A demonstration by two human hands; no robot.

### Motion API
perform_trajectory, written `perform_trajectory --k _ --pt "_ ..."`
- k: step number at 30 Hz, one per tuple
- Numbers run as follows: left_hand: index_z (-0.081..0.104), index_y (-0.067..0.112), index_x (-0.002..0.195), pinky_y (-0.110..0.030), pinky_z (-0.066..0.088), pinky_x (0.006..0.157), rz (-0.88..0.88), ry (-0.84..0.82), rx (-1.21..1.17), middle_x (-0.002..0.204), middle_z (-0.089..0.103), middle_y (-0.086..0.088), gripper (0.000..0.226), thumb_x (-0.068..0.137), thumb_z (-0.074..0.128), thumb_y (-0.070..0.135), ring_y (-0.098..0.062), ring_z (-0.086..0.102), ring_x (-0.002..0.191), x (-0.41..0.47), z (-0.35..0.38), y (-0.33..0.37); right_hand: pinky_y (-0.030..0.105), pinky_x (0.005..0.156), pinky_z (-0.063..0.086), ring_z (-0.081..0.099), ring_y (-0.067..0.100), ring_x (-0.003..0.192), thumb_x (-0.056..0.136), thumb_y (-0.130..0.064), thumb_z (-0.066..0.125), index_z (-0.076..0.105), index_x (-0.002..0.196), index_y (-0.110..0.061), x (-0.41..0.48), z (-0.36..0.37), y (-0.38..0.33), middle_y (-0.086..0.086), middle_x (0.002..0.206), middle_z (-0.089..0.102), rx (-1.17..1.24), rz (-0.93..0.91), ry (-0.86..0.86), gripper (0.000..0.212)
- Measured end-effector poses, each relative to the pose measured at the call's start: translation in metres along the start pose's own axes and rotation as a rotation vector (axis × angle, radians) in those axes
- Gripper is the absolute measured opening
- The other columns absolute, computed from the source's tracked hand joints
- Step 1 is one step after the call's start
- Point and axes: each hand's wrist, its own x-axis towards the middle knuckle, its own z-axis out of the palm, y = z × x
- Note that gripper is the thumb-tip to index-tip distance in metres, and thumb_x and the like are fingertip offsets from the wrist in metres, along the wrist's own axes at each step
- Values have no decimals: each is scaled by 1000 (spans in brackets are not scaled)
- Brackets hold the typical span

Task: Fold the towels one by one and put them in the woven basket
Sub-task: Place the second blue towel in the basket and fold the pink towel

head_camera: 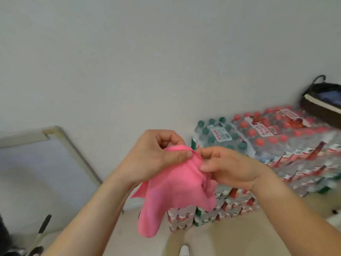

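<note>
A pink towel (pixel 173 189) hangs crumpled in the air at the centre of the head view. My left hand (pixel 155 156) pinches its top edge between thumb and fingers. My right hand (pixel 227 167) grips the same top edge just to the right, fingertips almost touching the left thumb. The cloth droops below both hands, one corner sticking out to the left. A dark woven basket (pixel 317 109) with a handle stands at the far right on the stacked bottle packs, something dark blue lying inside it.
Shrink-wrapped packs of water bottles (pixel 276 145), with green and red caps, are piled against the white wall to the right. A whiteboard (pixel 36 172) leans at the left. A white shoe (pixel 184 250) shows on the pale floor below.
</note>
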Motion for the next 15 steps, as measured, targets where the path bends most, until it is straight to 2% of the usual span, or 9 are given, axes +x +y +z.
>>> perform_trajectory --k 3,6,9,12,15 --pt "70 12 69 -20 37 47 52 -38 26 60 59 -5 16 70 79 26 -12 47 54 55 6 3 24 69 50 60 16 74 76 -21 75 72 94 -5 7 -34 -8 6 82 66 62 -68 117 24" --pt "69 14 62 -17 34 44 43 -225 -28 52 55 0 19 71 81 25 -10 44 49 98 3 -1 18 53 44 54 9 54 67 -30 83 69 75 -9 0 -80 -24 -2 63 60 53 -51 147 26" --pt "62 18 53 -12 30 42 10 -398 -153 47 45 10 34 82 72 33 -3 36 43 134 -5 -12 25 51 46 58 13 54 60 -37 88 71 77 -13 -15 -128 -34 0 66 64 -1 9 173 34" --pt "58 20 53 -13 32 43 -37 -577 -196 50 43 12 41 82 65 48 -1 35 44 168 -6 -27 20 51 51 62 10 57 56 -32 91 71 77 -12 -29 -171 -41 0 68 67 -21 80 221 35" --pt "66 18 68 -18 39 54 -97 -651 -129 60 54 3 27 88 58 33 -9 46 54 202 1 -44 22 57 54 66 14 64 57 -33 90 69 85 -3 -41 -212 -43 8 76 69 -164 236 294 46"
